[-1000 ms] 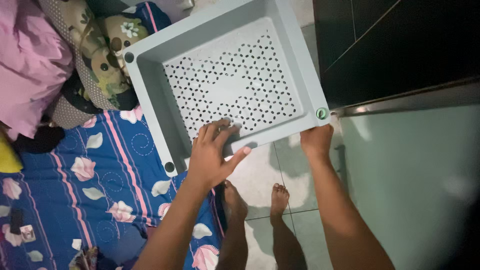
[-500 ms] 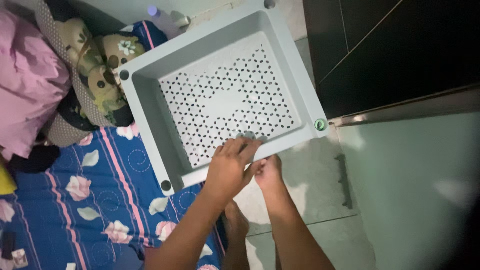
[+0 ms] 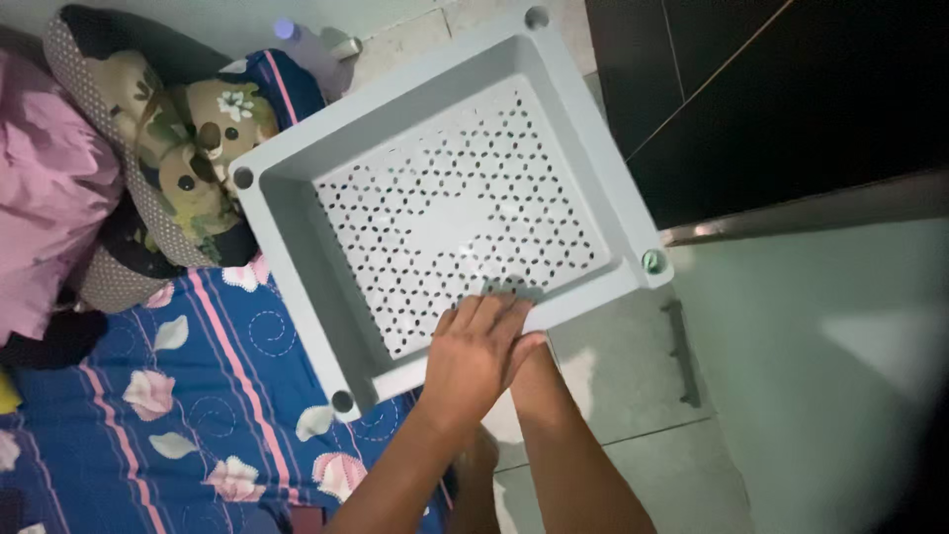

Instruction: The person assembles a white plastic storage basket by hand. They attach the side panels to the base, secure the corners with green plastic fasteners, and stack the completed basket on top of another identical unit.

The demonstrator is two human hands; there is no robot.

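Both hands grasping near rim of grey perforated tray, left hand over right hand, floral blue bedsheet, tiled floor

Both forearms reach forward and converge — the left hand lies palm down, fingers together and extended, overlapping the right hand, which sits mostly hidden beneath it — wrists nearly touching.

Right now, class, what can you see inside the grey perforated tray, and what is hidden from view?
Inside the grey tray only its bare floor of small holes shows. The left hand lies over the near rim, covering that part and most of the right hand beneath.
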